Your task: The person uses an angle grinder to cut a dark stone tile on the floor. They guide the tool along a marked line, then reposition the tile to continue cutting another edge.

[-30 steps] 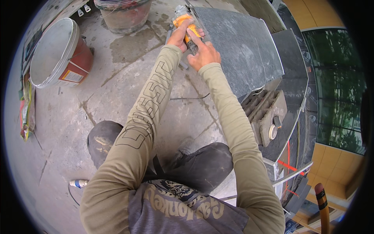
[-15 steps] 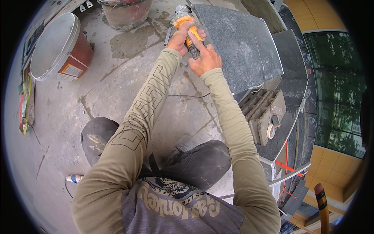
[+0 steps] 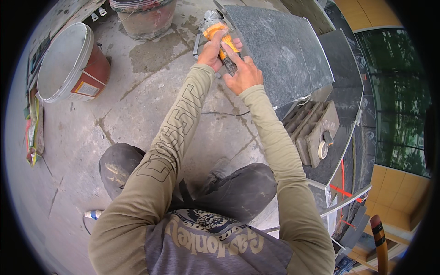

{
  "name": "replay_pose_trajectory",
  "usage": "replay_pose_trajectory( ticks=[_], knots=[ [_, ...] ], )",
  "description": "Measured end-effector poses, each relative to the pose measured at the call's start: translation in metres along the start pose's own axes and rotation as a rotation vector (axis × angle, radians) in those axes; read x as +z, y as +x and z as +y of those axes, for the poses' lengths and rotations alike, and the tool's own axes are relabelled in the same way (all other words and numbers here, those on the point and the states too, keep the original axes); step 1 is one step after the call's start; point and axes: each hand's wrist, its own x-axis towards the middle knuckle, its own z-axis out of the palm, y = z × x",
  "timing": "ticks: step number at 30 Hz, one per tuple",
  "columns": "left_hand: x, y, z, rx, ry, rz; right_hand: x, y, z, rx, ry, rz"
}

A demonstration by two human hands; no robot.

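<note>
Both my hands are wrapped around a yellow-orange angle grinder (image 3: pixel 214 30) in front of me. My left hand (image 3: pixel 211 56) grips the body near its metal head, thumb across the top. My right hand (image 3: pixel 245 74) holds the rear part, with a finger stretched along the casing. The grinder's head sits close against the left edge of a dark grey stone slab (image 3: pixel 279 55); whether its disc touches the stone I cannot tell. A black cord (image 3: pixel 224 113) lies on the floor below my hands.
A red and white bucket (image 3: pixel 97 73) stands to the left, with a second, dirty bucket (image 3: pixel 145 20) beyond it. Right of my arm is a grey concrete block (image 3: pixel 316 123) carrying a roll of tape (image 3: pixel 322 149). A cable connector (image 3: pixel 93 214) lies at lower left.
The whole view has shifted slightly. My hands keep the same hold on the grinder, which remains beside the slab's edge.
</note>
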Motion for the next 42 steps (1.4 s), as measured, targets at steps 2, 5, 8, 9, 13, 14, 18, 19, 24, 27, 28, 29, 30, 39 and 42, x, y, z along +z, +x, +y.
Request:
replay_pose_trajectory(
  ticks=[2, 5, 8, 9, 13, 14, 18, 19, 24, 27, 28, 29, 30, 39, 42],
  knots=[
    [0.0, 0.0, 0.0, -0.003, -0.001, 0.001, -0.001, -0.001, -0.001, -0.003, 0.0, 0.002],
    [-0.002, 0.005, 0.002, -0.015, 0.004, 0.001, -0.002, 0.003, -0.002, 0.0, 0.005, -0.007],
    [-0.001, 0.007, 0.003, -0.018, -0.003, 0.008, 0.003, 0.007, 0.0, 0.001, 0.001, -0.009],
    [-0.001, 0.008, 0.004, -0.018, -0.003, 0.008, 0.002, 0.008, -0.002, 0.011, 0.002, -0.017],
    [-0.003, 0.013, 0.007, -0.028, -0.01, 0.007, 0.001, 0.013, -0.005, 0.021, 0.004, -0.025],
    [-0.003, 0.015, 0.008, -0.032, -0.013, 0.007, 0.002, 0.015, -0.004, 0.017, 0.003, -0.021],
    [-0.004, 0.018, 0.009, -0.035, -0.003, -0.003, 0.003, 0.018, -0.006, 0.024, -0.013, -0.016],
    [-0.005, 0.02, 0.009, -0.033, -0.001, -0.012, 0.003, 0.018, -0.006, 0.022, -0.009, -0.007],
    [-0.006, 0.022, 0.01, -0.038, 0.002, -0.005, 0.002, 0.02, -0.007, 0.023, 0.015, -0.018],
    [-0.007, 0.024, 0.009, -0.036, 0.004, -0.003, 0.002, 0.02, -0.008, 0.025, 0.013, -0.013],
    [-0.008, 0.025, 0.009, -0.035, 0.004, -0.005, 0.002, 0.021, -0.009, 0.025, 0.013, -0.012],
    [-0.01, 0.026, 0.009, -0.035, 0.003, -0.007, 0.002, 0.021, -0.009, 0.025, 0.012, -0.012],
    [-0.01, 0.027, 0.009, -0.037, 0.002, -0.011, 0.002, 0.021, -0.009, 0.024, 0.009, -0.008],
    [-0.015, 0.037, 0.011, -0.057, -0.018, -0.026, -0.005, 0.028, -0.018, 0.093, 0.012, -0.107],
    [-0.014, 0.038, 0.011, -0.052, -0.017, -0.024, -0.005, 0.03, -0.018, 0.108, 0.017, -0.113]
  ],
)
